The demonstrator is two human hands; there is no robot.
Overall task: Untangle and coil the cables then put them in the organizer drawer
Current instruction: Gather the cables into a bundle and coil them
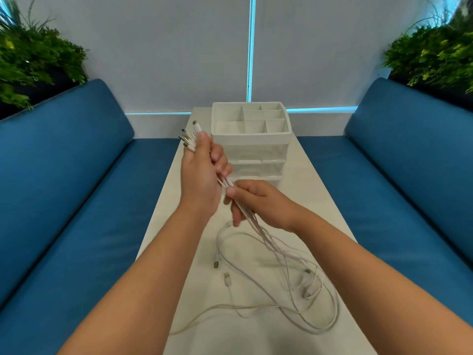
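Nearest the camera, a loose tangle of white USB cables (289, 285) sprawls over the white table (332, 221), w/ several free plug ends lying apart at centre and right. One strand trails off toward the table's left edge. Two bare forearms reach in from below.

Above the tangle, the right hand (258, 203) pinches the bundled strands just under the left hand, fingers curled round them. The left hand (202, 172), higher up, grips the same bundle near its top; a fan of connector ends (190, 138) sticks out above the fist.

Step in hand, as judged: untangling, approx. early stage. Ends are gathered, nothing coiled, nothing stored. Next move likely calls for running the right hand down the strands to comb out crossings, then separating one cable to coil.

Behind the hands stands a white organizer (252, 139), w/ open divided tray on top and translucent drawers below. Whether the drawers are closed is hard to tell. Blue bench cushions (76, 190) flank the table; green plants (38, 60) sit in both far corners.
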